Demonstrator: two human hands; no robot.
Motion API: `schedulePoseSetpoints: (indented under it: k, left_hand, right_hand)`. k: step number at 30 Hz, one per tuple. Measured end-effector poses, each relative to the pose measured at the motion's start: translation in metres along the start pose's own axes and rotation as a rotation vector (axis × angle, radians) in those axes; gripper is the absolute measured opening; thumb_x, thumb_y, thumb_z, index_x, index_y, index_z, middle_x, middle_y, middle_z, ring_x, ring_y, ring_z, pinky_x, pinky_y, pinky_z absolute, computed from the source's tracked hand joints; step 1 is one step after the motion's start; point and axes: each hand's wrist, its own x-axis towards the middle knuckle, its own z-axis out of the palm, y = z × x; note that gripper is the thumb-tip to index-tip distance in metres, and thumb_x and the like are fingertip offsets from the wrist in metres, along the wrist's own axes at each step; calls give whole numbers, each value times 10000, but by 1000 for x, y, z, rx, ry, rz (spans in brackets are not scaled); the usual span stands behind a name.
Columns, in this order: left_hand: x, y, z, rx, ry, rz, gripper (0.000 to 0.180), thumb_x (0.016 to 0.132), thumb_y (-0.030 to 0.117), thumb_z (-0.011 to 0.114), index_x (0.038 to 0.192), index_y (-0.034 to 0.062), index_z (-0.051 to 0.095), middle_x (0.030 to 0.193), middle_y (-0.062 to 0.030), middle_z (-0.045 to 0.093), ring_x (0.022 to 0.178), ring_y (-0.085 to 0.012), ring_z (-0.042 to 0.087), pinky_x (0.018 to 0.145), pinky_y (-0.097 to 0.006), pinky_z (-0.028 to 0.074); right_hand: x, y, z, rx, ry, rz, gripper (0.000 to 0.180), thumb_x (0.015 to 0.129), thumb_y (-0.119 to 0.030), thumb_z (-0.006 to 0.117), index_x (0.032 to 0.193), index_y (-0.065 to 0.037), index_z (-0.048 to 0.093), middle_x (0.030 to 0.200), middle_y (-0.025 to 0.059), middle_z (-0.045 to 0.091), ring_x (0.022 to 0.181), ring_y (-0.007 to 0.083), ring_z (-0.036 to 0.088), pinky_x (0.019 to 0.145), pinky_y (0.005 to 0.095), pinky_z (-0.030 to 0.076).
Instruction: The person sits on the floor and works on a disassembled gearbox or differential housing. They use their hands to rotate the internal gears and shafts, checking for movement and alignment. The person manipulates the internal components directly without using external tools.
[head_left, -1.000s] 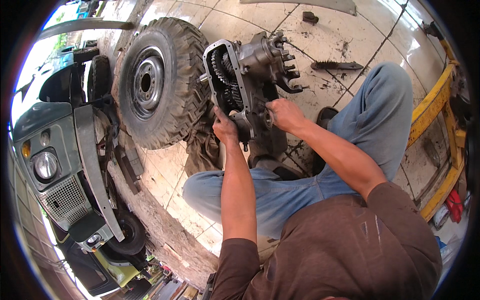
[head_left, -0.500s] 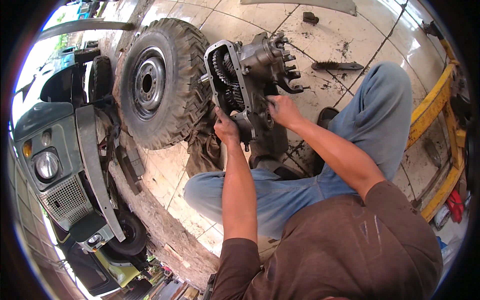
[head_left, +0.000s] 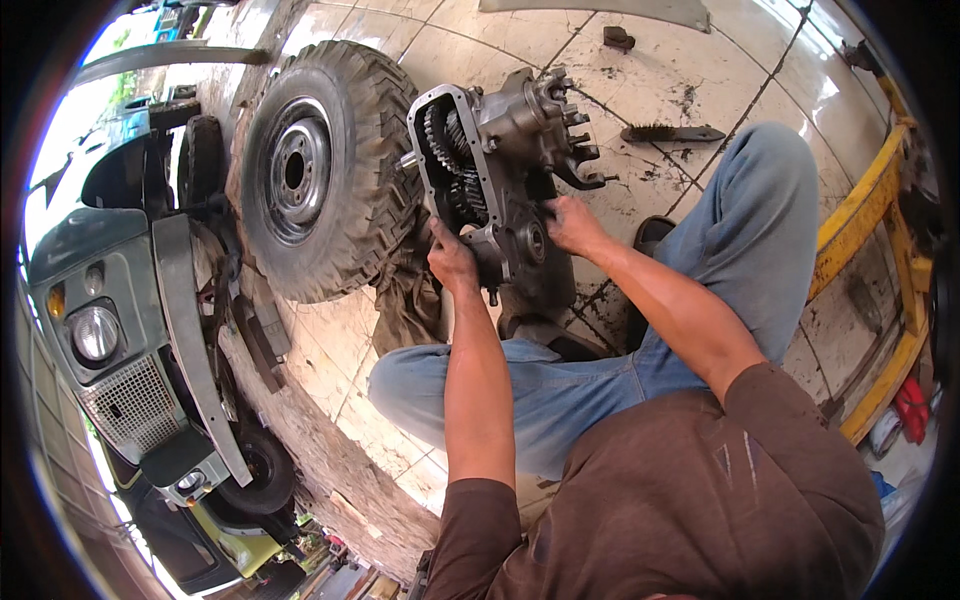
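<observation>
Grey metal underhand: grips the gear housing [head_left: 508,165] at its lower left corner with the left hand [head_left: 454,263], with fingers closed on the edge. Holds the right hand [head_left: 578,228] curled just beside the round bearing [head_left: 535,242]; cannot tell the hold of the hidden fingertips. Shows toothed gears [head_left: 456,150] through 1 open side. Sits toward the tiled floor's [head_left: 735,75] left edge, right beside 1 wheel [head_left: 345,170], apart from 1 brush [head_left: 672,133].

Gearbox [head_left: 512,175] at 12 o'clock: dark grey metal, housing open at 10, gears [head_left: 462,190] exposed, prongs [head_left: 575,172] at 2.
</observation>
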Motion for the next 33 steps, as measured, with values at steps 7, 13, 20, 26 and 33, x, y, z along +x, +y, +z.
schedulePoseSetpoints:
  k: [7, 13, 20, 26, 33]
  left_hand:
    - [-3, 3, 1, -41, -4, 15, 955, 935, 764, 356, 1010, -118, 715, 925, -333, 700, 901, -483, 666, 838, -525, 479]
    - [-6, 16, 6, -37, -35, -5, 967, 931, 770, 350, 999, -123, 716, 933, -334, 702, 922, -485, 664, 849, -523, 477]
    - [0, 7, 6, -8, -19, -15, 944, 950, 747, 344, 1032, -116, 717, 973, -335, 702, 956, -483, 666, 866, -514, 480]
    - [-2, 9, 5, 7, -18, -4, 953, 945, 754, 348, 1042, -122, 711, 949, -327, 707, 947, -480, 667, 868, -510, 479]
    - [1, 1, 4, -38, 1, 20, 973, 932, 769, 359, 1009, -136, 706, 905, -329, 701, 878, -479, 668, 819, -515, 483]
  right_hand:
    - [-5, 7, 1, -15, 65, -32, 247, 840, -99, 609, 1036, 4, 719, 1037, 277, 684, 1015, 454, 645, 895, 522, 512]
    - [0, 43, 8, -168, -30, 13, 304, 844, -135, 649, 1112, -4, 704, 1035, 268, 691, 996, 470, 644, 903, 488, 528]
    - [-7, -22, -18, -99, 44, -212, 174, 855, -100, 607, 969, -8, 701, 889, 259, 673, 863, 457, 646, 777, 508, 528]
    - [-12, -33, -21, -18, 144, -347, 139, 842, -77, 592, 920, -18, 692, 871, 236, 683, 863, 441, 659, 761, 514, 537]
    - [-24, -45, -29, -208, 9, -374, 189, 846, -69, 613, 1008, -13, 693, 908, 194, 693, 877, 415, 674, 758, 507, 547]
